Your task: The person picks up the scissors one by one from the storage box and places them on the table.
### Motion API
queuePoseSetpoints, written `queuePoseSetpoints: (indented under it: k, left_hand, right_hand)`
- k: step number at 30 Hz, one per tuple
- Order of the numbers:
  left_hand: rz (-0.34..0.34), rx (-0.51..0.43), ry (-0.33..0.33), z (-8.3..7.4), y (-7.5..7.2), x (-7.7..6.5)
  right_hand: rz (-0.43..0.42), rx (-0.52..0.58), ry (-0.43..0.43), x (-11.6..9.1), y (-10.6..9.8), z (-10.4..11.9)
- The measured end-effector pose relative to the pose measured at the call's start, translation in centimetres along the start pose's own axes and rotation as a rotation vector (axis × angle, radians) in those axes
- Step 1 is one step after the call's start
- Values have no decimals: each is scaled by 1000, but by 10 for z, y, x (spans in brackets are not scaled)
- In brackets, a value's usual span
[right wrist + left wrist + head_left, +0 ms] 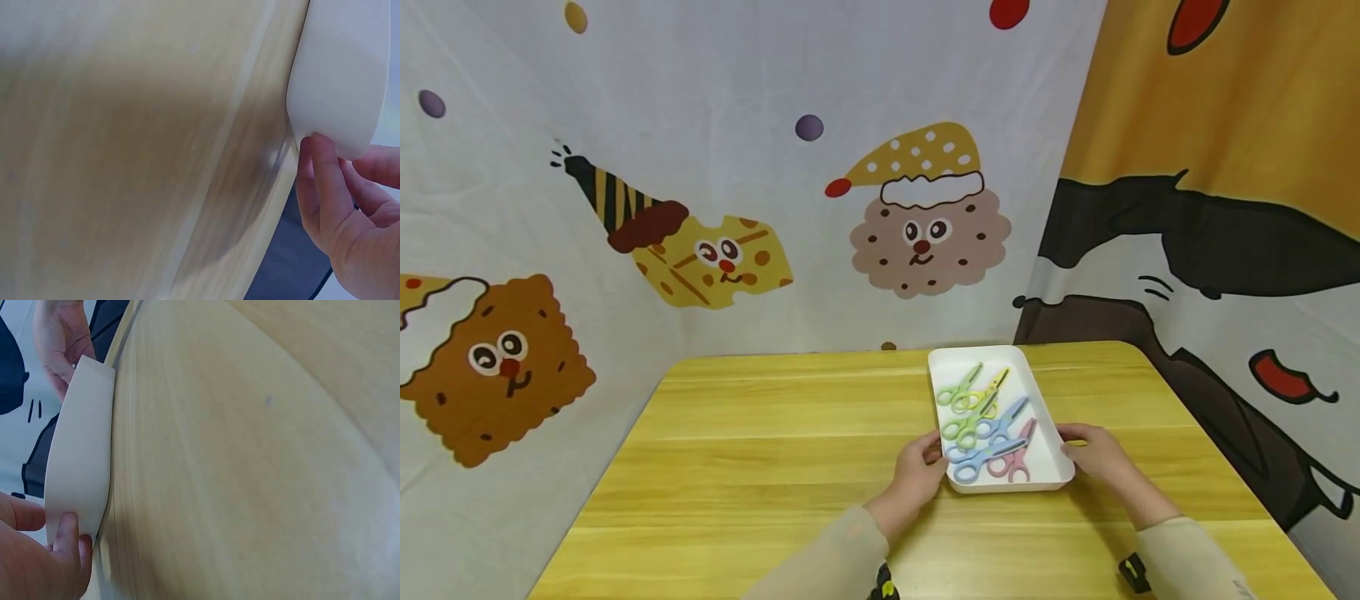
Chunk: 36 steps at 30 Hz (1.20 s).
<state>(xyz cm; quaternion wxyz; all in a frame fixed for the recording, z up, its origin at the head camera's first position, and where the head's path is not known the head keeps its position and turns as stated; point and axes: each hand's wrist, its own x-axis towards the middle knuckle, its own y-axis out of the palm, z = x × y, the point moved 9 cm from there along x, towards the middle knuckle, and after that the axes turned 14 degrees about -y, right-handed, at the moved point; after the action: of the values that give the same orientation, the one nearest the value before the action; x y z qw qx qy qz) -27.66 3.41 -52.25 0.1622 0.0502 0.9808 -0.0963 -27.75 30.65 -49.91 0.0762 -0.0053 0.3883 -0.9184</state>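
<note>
A shallow white tray (pixel 1054 473) is near the right side of the wooden table, with both hands at its near end. My left hand (pixel 919 471) grips its left wall; in the left wrist view the fingertips press the outside and the thumb is at the rim. On the opposite side my right hand (pixel 1093 452) holds the wall, fingers low against its outer face in the right wrist view. Several small scissors lie in the tray: green scissors (pixel 970 379), yellow scissors (pixel 998 382), blue scissors (pixel 992 452) and pink scissors (pixel 1027 429), some overlapping.
The wooden table (pixel 760 450) extends to the left of the tray and ends at a cartoon-printed curtain (pixel 737 83) behind. A dark band with a yellow mark (pixel 1135 573) is by the right sleeve (pixel 1195 558); another dark item (pixel 884 583) shows by the left sleeve (pixel 827 558).
</note>
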Motion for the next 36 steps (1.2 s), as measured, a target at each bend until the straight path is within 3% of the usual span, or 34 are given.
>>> queuePoseSetpoints:
  k: [27, 36]
  left_hand:
    - [22, -24, 53, 3, -34, -7]
    - [16, -5, 37, 6, -45, -4]
  right_hand:
    - [-19, 112, -27, 4, 27, 21]
    - [-41, 156, -42, 6, 35, 30]
